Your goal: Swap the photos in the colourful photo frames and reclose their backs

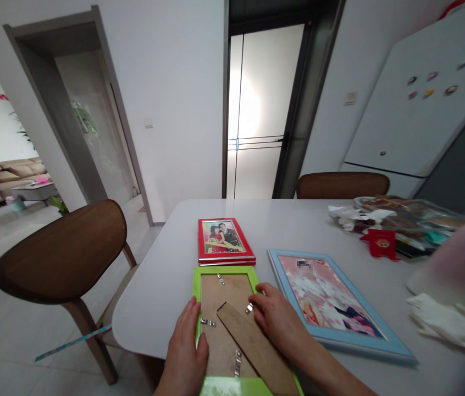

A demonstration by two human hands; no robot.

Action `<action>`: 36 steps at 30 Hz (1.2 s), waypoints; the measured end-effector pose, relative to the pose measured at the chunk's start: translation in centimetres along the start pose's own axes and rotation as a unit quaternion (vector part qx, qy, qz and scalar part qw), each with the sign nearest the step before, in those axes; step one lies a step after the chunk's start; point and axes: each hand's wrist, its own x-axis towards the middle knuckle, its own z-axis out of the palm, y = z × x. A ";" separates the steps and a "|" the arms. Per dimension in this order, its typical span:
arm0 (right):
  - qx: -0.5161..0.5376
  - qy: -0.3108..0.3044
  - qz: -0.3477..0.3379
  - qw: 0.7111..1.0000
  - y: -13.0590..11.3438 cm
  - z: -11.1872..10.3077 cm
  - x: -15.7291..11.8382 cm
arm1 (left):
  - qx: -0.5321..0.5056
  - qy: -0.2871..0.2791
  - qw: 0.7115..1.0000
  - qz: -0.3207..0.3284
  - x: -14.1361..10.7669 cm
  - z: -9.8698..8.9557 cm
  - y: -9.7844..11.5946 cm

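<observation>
A lime-green picture frame [224, 270] lies face down at the front of the table, its brown backing board [211, 291] and several metal clips showing. A long wooden stand leg [253, 346] runs slantwise across that board. My left hand [186, 341] holds the frame's left side, fingers along the outer edge and thumb over the rim. On the right side, my right hand [278, 319] is closed at the frame's edge, fingertips beside a metal clip [249, 308]. Just beyond lies a stack of red picture frames [226, 257], the top one with a photo facing up.
A larger light-blue picture frame [381, 347] lies face up to the right. Further right are a red packet [382, 243], crumpled white cloth [450, 324] and plastic-wrapped items [426, 214]. Brown chairs stand at the left [63, 253] and far side [342, 186] of the white table [154, 297].
</observation>
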 end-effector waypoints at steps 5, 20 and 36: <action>-0.044 0.012 -0.011 0.999 -0.4 -0.5 0.4 | 0.010 0.003 1.000 0.000 0.0 0.2 -0.1; -0.062 0.032 -0.032 0.997 -3.5 2.8 5.1 | 0.020 -0.005 1.000 -0.015 -0.2 0.4 0.4; 0.027 -0.016 -0.129 0.991 -6.2 1.7 0.8 | 0.013 0.006 1.000 -0.027 -0.2 0.4 0.9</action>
